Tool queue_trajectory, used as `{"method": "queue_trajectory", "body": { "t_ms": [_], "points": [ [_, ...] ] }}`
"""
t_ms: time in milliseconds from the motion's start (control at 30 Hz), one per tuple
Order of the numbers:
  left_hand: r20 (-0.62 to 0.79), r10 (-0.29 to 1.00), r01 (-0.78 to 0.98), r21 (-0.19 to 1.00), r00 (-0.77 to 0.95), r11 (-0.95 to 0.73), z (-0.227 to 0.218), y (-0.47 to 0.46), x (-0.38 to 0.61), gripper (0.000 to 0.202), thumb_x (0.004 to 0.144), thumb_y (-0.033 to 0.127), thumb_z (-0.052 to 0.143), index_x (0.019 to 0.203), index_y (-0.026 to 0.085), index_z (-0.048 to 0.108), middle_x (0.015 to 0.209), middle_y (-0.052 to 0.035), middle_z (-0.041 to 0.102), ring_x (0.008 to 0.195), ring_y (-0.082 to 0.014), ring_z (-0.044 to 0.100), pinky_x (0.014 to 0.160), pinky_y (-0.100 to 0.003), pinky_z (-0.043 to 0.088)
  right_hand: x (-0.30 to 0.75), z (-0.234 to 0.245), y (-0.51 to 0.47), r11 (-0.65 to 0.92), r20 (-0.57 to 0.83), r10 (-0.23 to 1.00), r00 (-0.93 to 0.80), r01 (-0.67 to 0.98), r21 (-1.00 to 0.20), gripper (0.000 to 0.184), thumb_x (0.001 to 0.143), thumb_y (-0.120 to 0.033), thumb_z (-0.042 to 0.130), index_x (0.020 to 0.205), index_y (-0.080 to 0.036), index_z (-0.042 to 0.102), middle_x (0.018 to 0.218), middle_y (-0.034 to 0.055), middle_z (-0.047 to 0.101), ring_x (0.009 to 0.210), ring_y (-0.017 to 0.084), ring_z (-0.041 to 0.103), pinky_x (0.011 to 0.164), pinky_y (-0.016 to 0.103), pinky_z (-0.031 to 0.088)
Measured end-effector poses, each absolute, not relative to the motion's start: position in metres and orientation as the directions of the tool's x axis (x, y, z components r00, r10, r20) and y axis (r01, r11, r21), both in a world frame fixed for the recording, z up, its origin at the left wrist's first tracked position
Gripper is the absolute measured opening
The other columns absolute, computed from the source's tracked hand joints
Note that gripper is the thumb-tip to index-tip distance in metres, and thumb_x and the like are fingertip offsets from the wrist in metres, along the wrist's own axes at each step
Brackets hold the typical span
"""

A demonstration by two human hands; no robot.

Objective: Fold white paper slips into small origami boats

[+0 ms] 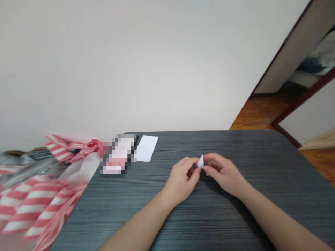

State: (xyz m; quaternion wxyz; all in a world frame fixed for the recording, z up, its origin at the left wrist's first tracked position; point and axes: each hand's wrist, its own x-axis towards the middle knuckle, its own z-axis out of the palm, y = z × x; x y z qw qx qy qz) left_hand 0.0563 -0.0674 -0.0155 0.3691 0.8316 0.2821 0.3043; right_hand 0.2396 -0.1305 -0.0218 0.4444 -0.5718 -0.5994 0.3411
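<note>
Left hand (180,180) and right hand (228,172) share a pinching grip on the folded paper (200,161), likely to steady it, well inside the tabletop (264,164) edges, flat white paper (147,148) lying near the far-left corner, seemingly for elbow room

Table (204,223) filled lower frame. Paper sheets (147,149) lay on it, left of centre, just right of device (119,153) at table's left edge. Paper piece (200,161) sat between left hand (181,181) and right hand (226,174), right of centre. Cloth (39,202) lay lower left, wall (157,69) behind table.
</note>
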Motion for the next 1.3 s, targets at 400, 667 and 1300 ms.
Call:
{"method": "queue_trajectory", "body": {
  "t_ms": [400,667,1300],
  "points": [
    [0.378,0.668,0.282,0.693,0.641,-0.663,-0.02,-0.069,0.055,0.029,0.094,0.019,0.051,0.121,0.024,0.062,0.11,-0.0073,0.055,0.09,-0.016,0.061,0.083,-0.032,0.052,0.243,-0.01,-0.132,0.073,0.183,0.969,0.168,0.512,-0.856,0.013,0.091,-0.031,0.058,0.085,-0.021,0.065,0.067,0.0005,0.062,0.06,0.015,0.057,0.056,0.026,0.045],
    [0.315,0.846,0.31,0.828,0.431,-0.467,-0.023,-0.06,0.057,0.024,0.091,0.019,0.057,0.115,0.017,0.059,0.1,-0.0065,0.066,0.084,-0.0166,0.065,0.079,-0.032,0.054,0.247,-0.014,-0.132,0.046,0.188,0.954,0.233,0.505,-0.862,0.016,0.091,-0.035,0.06,0.091,-0.021,0.068,0.06,-0.001,0.063,0.055,0.016,0.06,0.057,0.027,0.046],
    [0.227,0.849,0.368,0.826,0.476,-0.427,-0.019,-0.059,0.059,0.019,0.091,0.028,0.055,0.102,0.019,0.069,0.092,-0.0051,0.075,0.082,-0.0193,0.07,0.076,-0.033,0.054,0.359,-0.02,-0.124,-0.413,0.316,0.689,0.652,0.712,-0.568,0.024,0.087,-0.037,0.057,0.081,-0.019,0.072,0.075,0.0074,0.073,0.07,0.024,0.064,0.066,0.033,0.044]
  ]
}}
